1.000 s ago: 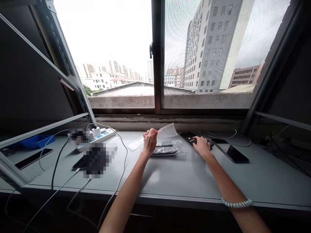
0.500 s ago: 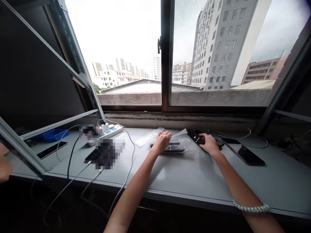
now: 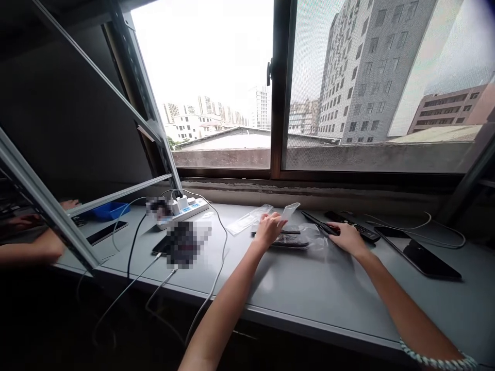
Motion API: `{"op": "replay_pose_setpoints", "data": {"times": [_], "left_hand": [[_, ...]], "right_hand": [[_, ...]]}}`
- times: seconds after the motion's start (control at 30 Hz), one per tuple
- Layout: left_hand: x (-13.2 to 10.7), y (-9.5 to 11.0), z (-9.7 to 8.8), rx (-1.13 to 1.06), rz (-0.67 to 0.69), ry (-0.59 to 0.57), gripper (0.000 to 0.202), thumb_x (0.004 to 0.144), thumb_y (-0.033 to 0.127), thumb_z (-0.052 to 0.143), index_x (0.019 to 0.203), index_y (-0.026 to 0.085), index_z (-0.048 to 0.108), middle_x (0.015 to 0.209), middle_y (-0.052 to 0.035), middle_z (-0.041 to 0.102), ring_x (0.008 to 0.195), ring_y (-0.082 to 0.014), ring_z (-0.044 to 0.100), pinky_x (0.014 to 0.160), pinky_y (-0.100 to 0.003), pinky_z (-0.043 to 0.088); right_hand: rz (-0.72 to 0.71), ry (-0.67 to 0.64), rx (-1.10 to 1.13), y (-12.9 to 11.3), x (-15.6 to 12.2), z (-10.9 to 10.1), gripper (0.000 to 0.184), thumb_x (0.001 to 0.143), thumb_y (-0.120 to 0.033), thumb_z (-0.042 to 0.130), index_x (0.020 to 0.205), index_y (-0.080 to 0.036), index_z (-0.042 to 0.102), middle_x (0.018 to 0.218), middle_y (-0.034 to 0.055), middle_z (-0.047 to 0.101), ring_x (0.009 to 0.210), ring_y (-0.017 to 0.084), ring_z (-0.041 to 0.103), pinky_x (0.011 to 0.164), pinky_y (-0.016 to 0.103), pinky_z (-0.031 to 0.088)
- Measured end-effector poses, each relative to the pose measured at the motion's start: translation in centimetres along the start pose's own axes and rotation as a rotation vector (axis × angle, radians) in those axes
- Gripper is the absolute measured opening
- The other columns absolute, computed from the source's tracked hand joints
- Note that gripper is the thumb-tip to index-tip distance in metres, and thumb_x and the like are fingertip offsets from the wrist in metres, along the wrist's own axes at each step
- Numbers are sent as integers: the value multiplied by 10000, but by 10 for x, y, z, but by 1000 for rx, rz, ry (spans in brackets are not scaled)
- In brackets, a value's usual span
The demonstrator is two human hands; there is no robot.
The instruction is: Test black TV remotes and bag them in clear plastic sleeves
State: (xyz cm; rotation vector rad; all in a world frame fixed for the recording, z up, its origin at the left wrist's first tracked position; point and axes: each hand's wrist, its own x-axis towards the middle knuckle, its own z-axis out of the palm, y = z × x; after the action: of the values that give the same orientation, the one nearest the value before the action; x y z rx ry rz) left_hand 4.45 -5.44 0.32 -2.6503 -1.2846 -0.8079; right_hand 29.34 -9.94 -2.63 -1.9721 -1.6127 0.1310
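Note:
My left hand [image 3: 268, 230] pinches a clear plastic bag [image 3: 289, 211] and holds its open end up above a bagged black remote [image 3: 289, 240] lying on the grey table [image 3: 294, 288]. My right hand [image 3: 345, 238] grips a black remote control [image 3: 317, 223], lifted and tilted, its far end pointing toward the bag. A second black remote [image 3: 353, 224] lies flat just behind my right hand.
A dark phone [image 3: 425, 254] with a white cable lies right. A flat clear bag [image 3: 247, 220], a white power strip [image 3: 181, 209], cables, a blurred object [image 3: 184, 243], another phone [image 3: 106, 232] and a blue tray [image 3: 109, 210] lie left. Another person's arm [image 3: 34, 247] is at far left. Window behind.
My right hand has lifted the remote off the table and swung it toward the bag. My left hand dropped, then raised the bag's end again. The camera has turned left.

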Motion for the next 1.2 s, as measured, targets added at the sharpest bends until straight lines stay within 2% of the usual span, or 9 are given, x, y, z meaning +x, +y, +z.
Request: {"op": "replay_pose_setpoints", "data": {"times": [0.1, 0.2, 0.33, 0.43, 0.57, 0.7, 0.83, 1.07, 1.2], "left_hand": [[1, -3, -1, -8, -40, 37, 470, 855, 40, 284, 1267, 198, 445, 1073, -71, 607, 945, -178, 561, 934, -366, 307], [1, -4, 0, -30, -36, 35, 712, 734, -63, 274, 1394, 202, 256, 1105, -70, 586, 1004, -169, 525, 968, -359, 278], [0, -2, 2, 21, 11, 27, 658, 732, -3, 363, 1350, 222, 356, 1064, -63, 558, 1001, -187, 499, 971, -357, 286], [0, 0, 3, 68, 52, -5, 504, 758, 82, 458, 1225, 262, 516, 1076, -64, 529, 1019, -214, 479, 974, -390, 286], [0, 1, 8, 79, 123, -80, 448, 797, 25, 389, 1097, 268, 616, 1064, -55, 534, 999, -195, 495, 981, -391, 286], [1, -2, 9, 24, 93, -49, 381, 795, 25, 422, 1005, 240, 656, 1061, -45, 547, 924, -169, 535, 970, -364, 309], [3, -7, 7, -5, 42, -9, 238, 811, 80, 468, 851, 201, 670, 1029, -46, 560, 880, -165, 557, 954, -367, 329], [5, -7, 6, -16, -17, 38, 77, 826, 165, 539, 856, 192, 604, 1159, -60, 511, 936, -167, 549, 945, -373, 345], [4, -5, 7, -28, -20, 21, 91, 817, 185, 557, 907, 195, 571, 1120, -60, 538, 931, -164, 555, 937, -347, 352]], "right_hand": [[-1, 86, 21, -6, -3, -8, 434, 753, -238, 540, 1180, -219, 616, 931, 75, 691, 811, 247, 644, 669, 292, 461], [6, 166, 51, -15, -6, -15, 405, 789, -328, 536, 1178, -248, 615, 787, 57, 695, 724, 239, 642, 608, 295, 450], [-6, 232, 71, -22, -10, -21, 396, 806, -347, 520, 1179, -254, 618, 667, 41, 673, 670, 234, 633, 564, 297, 444], [-66, 354, 54, -23, -11, -22, 368, 813, -304, 509, 1159, -276, 630, 857, 45, 699, 755, 239, 645, 585, 300, 464], [-217, 517, 115, -22, -10, -25, 353, 807, -186, 489, 1100, -282, 659, 1154, -8, 625, 972, 208, 613, 786, 291, 483], [-272, 620, 133, -20, -9, -31, 386, 780, -97, 466, 1052, -263, 684, 1183, -21, 606, 1047, 197, 575, 861, 293, 474], [-296, 762, 138, -22, -10, -37, 364, 799, -90, 450, 1034, -222, 695, 1179, 10, 609, 1049, 207, 570, 890, 316, 466], [-340, 726, 139, -34, -18, -39, 360, 863, -112, 405, 967, -258, 717, 1183, 0, 608, 1038, 194, 576, 921, 326, 447], [-365, 742, 150, -42, -24, -38, 359, 882, -136, 386, 967, -244, 718, 1182, 14, 610, 1041, 183, 576, 919, 305, 443]]}}
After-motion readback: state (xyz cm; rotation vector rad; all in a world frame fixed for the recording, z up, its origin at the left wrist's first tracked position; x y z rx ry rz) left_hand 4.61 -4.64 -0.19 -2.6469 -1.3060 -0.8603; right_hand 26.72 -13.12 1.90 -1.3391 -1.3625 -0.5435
